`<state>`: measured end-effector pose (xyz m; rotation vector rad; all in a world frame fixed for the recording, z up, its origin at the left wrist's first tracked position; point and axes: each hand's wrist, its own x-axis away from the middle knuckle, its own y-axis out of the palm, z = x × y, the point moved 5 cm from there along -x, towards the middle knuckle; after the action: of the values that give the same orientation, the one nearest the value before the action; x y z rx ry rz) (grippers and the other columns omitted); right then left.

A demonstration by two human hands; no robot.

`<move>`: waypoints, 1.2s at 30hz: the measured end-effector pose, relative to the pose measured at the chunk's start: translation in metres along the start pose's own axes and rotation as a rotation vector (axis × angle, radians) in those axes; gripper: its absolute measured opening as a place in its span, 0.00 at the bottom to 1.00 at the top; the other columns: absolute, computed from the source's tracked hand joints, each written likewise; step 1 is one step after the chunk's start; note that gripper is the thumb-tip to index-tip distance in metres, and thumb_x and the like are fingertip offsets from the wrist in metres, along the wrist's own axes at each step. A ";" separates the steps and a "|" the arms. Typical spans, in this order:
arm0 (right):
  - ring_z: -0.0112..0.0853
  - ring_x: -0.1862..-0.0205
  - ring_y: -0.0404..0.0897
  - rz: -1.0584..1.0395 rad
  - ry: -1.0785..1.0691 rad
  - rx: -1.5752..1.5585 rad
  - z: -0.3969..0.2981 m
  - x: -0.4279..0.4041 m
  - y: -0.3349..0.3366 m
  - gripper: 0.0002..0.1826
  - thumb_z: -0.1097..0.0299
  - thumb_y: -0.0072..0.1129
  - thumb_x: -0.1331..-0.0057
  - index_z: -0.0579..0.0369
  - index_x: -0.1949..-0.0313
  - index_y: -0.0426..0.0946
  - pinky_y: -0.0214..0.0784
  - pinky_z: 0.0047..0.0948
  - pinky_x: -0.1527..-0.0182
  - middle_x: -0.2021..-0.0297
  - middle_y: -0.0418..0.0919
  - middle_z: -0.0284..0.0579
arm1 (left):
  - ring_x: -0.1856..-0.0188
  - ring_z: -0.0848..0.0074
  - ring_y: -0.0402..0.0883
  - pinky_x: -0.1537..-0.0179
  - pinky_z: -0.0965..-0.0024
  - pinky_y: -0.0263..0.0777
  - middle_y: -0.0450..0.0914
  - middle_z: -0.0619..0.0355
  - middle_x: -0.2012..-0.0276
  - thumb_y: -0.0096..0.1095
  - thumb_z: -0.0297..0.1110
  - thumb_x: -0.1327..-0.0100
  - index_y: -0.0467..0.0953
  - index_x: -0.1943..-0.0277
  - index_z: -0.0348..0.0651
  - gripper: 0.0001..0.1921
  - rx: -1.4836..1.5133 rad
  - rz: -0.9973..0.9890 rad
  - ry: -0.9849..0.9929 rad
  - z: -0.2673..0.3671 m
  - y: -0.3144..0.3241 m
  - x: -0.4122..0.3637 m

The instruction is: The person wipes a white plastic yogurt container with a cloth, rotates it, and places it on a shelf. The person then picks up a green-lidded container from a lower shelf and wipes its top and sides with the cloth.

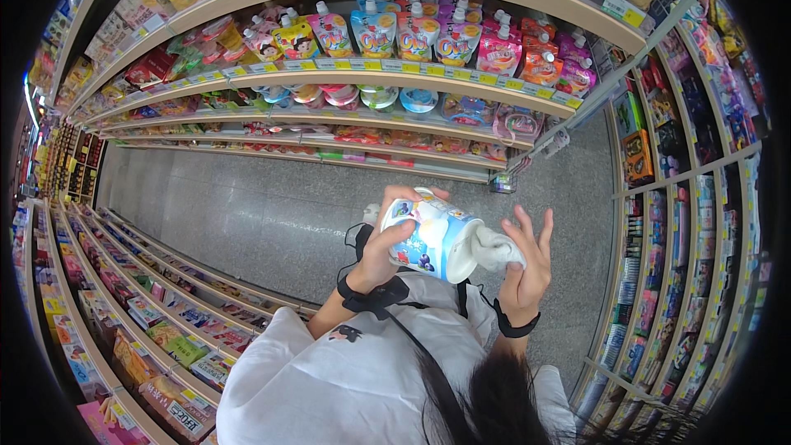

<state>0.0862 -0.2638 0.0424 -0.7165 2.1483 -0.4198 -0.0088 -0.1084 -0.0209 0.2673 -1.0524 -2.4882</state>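
A blue and white printed tub (435, 232) with blueberry pictures lies tilted on its side in front of my body. My left hand (378, 256) grips it around one end, thumb on the near side and fingers over the far side. In my right hand (529, 272) a crumpled white cloth or tissue (496, 250) is held by the thumb, pressed against the tub's white end. The other fingers of that hand are spread. Both wrists wear black straps.
A shelf unit (395, 77) ahead holds spouted pouches (374, 34) and round lidded cups (377, 97). More stocked shelves stand at the left (167, 327) and right (664, 259). Grey speckled floor (247, 198) runs between them.
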 end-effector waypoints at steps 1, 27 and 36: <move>0.51 0.48 0.75 0.009 0.007 0.029 0.000 -0.003 0.001 0.17 0.69 0.40 0.37 0.65 0.57 0.76 0.38 0.61 0.36 0.62 0.81 0.49 | 0.48 0.52 0.72 0.47 0.57 0.69 0.62 0.34 0.45 0.55 0.42 0.43 0.60 0.50 0.46 0.21 -0.028 0.007 0.006 0.001 0.000 0.001; 0.53 0.44 0.71 -0.006 0.004 -0.018 -0.008 0.010 0.011 0.14 0.70 0.42 0.35 0.60 0.54 0.74 0.28 0.62 0.35 0.63 0.81 0.45 | 0.47 0.65 0.71 0.49 0.68 0.68 0.63 0.42 0.44 0.55 0.38 0.41 0.60 0.49 0.45 0.20 -0.079 -0.064 -0.015 -0.009 0.005 0.002; 0.44 0.47 0.75 -0.153 -0.081 -0.259 -0.021 0.020 0.015 0.13 0.77 0.45 0.43 0.56 0.61 0.78 0.23 0.60 0.34 0.67 0.82 0.41 | 0.47 0.60 0.71 0.46 0.63 0.68 0.64 0.40 0.45 0.56 0.39 0.42 0.60 0.49 0.45 0.20 0.033 -0.060 -0.006 -0.007 0.004 0.000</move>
<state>0.0545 -0.2634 0.0351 -1.0307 2.0996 -0.1891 -0.0056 -0.1154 -0.0223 0.3062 -1.1036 -2.5278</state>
